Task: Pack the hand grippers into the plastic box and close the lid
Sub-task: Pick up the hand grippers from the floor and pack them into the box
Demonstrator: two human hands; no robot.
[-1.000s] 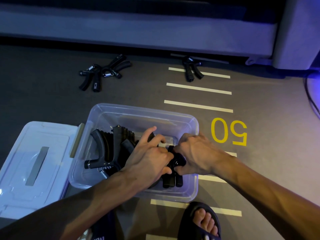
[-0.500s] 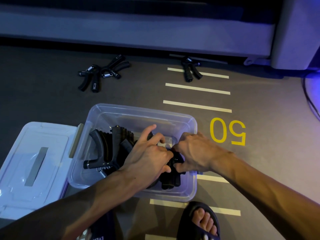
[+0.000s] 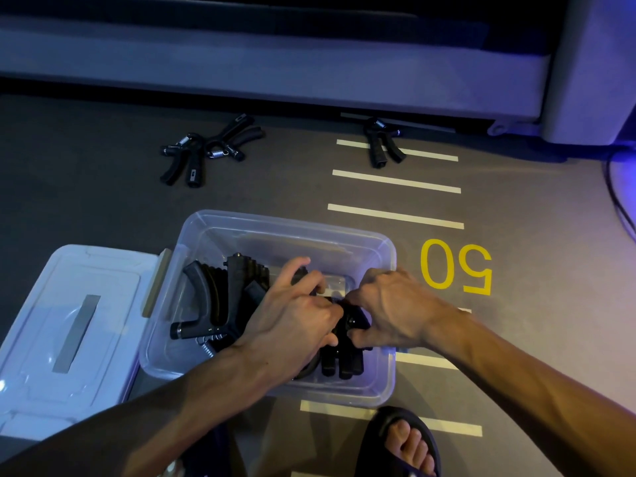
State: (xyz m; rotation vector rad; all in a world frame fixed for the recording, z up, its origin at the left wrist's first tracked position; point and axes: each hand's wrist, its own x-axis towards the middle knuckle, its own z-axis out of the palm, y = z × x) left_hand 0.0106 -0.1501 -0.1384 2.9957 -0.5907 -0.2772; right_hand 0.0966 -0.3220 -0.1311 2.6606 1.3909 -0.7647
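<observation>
Plastic box: one clear plastic box [image 3: 385,390] on the floor [image 3: 103,208], lid off, near centre.
Lid: one white lid [image 3: 69,325] lying flat on the floor, touching the box's left side.
Hand grippers in box: a packed black cluster of hand grippers [image 3: 220,304]; several, exact count not readable because they overlap and the hands cover some.
Hand grippers on floor: three in all; two touching ones [image 3: 203,153] at far left, a single one [image 3: 380,142] at far centre on a white stripe.
Left hand [image 3: 292,321]: inside the box, fingers curled over the grippers, gripping one.
Right hand [image 3: 392,308]: inside the box at its right side, fingers pinching the same black gripper [image 3: 344,359].
Floor markings: a yellow "50" [image 3: 456,266] right of the box.
Foot: one sandalled foot [image 3: 409,442] near the box's near edge.
</observation>
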